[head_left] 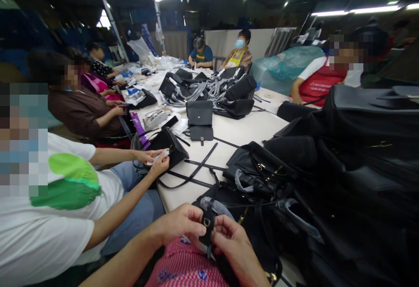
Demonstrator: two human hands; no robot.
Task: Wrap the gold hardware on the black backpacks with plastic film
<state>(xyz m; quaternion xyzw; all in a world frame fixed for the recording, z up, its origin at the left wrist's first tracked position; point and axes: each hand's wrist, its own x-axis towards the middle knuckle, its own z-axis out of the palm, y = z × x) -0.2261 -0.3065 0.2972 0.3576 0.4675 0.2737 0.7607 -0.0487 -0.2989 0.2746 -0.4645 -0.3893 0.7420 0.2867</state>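
Note:
Low in the middle, my left hand (186, 222) pinches the edge of a black strap (207, 225) that carries a small gold ring-like fitting. From the other side my right hand (229, 237) grips the same strap, its fingers bent and pressed together. The strap seems to belong to a black handbag (252, 226) lying close to my lap, partly under my right forearm. Clear plastic wrap (221, 208) covers a handle just behind my fingers. Where the strap runs below my hands is partly hidden.
A large pile of black bags (360, 182) fills the right side. More bags with grey wrapped handles (206, 88) lie mid-table. Loose black straps (199, 167) cross the white table (258, 128). At left, a co-worker's hands (157, 160) hold something white beside another bag. Other people sit around.

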